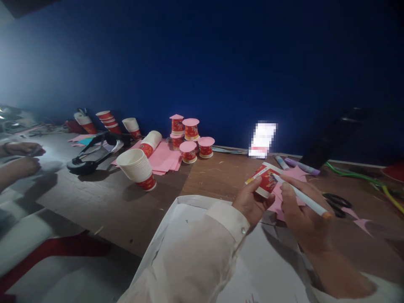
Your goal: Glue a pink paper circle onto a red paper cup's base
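A red patterned paper cup (264, 183) with a white rim sits in my left hand (252, 201), whose fingers are wrapped round it. My right hand (304, 210) is closed on a white pen-like tool (307, 200) with an orange end, its other end close to the cup. Behind and under the hands lie pink paper pieces (297, 171). Black-handled scissors (337, 203) rest just right of my right hand, partly hidden by it.
Finished-looking cups with pink discs (188, 147) stand at the wall. Left of them are pink sheets (166, 158), a stack of cups (135, 166) and a black headset (94, 155). A white box (192, 201) lies below my arms. Another person's hands (23, 158) are far left.
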Demonstrator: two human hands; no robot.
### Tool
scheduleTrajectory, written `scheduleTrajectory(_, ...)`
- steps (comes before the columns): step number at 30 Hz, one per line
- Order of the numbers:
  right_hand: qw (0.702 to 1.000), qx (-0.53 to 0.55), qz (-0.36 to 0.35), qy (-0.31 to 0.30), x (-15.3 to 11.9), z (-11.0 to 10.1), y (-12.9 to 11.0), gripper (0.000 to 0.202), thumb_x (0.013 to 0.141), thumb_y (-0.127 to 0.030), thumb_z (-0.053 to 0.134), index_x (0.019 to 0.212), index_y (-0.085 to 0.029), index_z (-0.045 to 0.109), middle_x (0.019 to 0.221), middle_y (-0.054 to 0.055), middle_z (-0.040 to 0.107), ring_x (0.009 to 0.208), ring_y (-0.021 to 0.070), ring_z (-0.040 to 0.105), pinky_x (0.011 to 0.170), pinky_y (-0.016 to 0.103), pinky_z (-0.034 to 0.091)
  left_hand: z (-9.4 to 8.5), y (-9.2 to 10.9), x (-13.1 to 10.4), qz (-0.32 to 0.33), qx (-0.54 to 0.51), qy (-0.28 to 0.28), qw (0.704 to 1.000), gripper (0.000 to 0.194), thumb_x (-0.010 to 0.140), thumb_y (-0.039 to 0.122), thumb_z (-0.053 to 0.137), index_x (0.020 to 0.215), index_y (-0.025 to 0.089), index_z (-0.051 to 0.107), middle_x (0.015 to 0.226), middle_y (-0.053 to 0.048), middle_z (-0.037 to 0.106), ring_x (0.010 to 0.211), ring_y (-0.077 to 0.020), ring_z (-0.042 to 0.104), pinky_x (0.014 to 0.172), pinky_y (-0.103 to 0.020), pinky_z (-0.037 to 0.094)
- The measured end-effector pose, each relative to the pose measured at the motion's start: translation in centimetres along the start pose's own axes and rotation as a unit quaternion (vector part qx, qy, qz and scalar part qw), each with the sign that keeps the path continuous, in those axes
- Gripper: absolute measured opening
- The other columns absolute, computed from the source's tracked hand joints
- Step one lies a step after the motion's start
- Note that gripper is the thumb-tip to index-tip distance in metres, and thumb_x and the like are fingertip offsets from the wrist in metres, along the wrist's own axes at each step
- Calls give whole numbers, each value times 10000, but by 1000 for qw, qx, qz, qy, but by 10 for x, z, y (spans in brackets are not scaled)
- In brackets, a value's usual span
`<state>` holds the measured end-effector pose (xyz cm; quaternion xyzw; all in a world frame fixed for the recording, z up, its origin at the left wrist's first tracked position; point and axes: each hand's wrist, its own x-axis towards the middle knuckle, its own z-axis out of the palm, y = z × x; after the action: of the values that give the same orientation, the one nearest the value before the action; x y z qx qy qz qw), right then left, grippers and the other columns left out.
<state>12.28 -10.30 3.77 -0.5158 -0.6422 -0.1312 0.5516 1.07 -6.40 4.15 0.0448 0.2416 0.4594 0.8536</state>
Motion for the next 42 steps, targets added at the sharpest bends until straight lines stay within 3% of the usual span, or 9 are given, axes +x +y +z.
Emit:
scheduleTrajectory(33,1000,-5,-3,6,1,0,0,197,960,-241,592,1097,-210,730,978,72,766,903,225,711,875,389,553,-1,2,2,1,-15,9,1000,182,912,251,679,985,94,734,887,-85,703,662,-97,614,547,-170,519)
scheduleTrajectory(42,1000,7,25,-2,2,-2,0,188,948,-275,600,1050,-201,740,892,66,754,847,225,711,830,386,558,1,2,-1,3,-13,16,1000,160,929,239,661,957,95,724,845,-74,691,643,-97,619,525,-167,520)
